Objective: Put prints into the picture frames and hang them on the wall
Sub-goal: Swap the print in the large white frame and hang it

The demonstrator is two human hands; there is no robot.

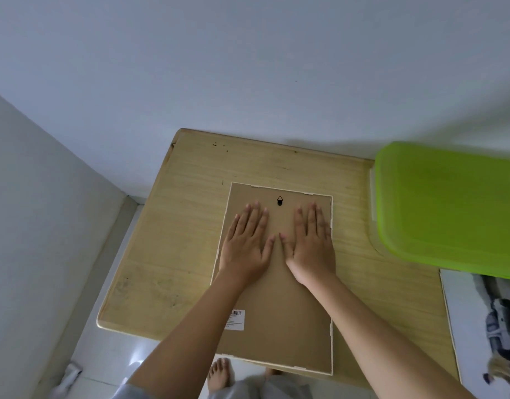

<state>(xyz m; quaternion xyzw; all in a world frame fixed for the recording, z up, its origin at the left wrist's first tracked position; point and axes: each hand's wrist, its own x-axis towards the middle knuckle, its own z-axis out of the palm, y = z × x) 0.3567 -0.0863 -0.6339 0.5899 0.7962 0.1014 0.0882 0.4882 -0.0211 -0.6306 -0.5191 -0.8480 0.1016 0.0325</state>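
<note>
Head view: the left hand (pixel 245 249) and right hand (pixel 310 246) lie side by side, palms down, fingers straight and slightly spread, thumbs nearly touching. Neither grasps anything. Both press flat on the brown board back of a white-rimmed rectangular picture frame (pixel 277 326).

This picture frame lies face down on a pale wood-grain rectangular table (pixel 176 240). Its long axis runs away from the person, tilted slightly left at the far end. A small black metal hanger (pixel 280 201) sits near the far short edge, just beyond and between the fingertips. The hands cover the far half of the back. A white barcode label (pixel 236 320) shows beside the left forearm on the near half. The near short edge lies at the table's near edge; whether it overhangs I cannot tell.

Left of the frame is a wide strip of bare tabletop. To the right is a narrower strip, then a bright green plastic box lid (pixel 449 208). A glossy white-bordered print (pixel 484 326) lies at the near right. A plain white wall (pixel 248 67) rises just behind the table's far edge.
</note>
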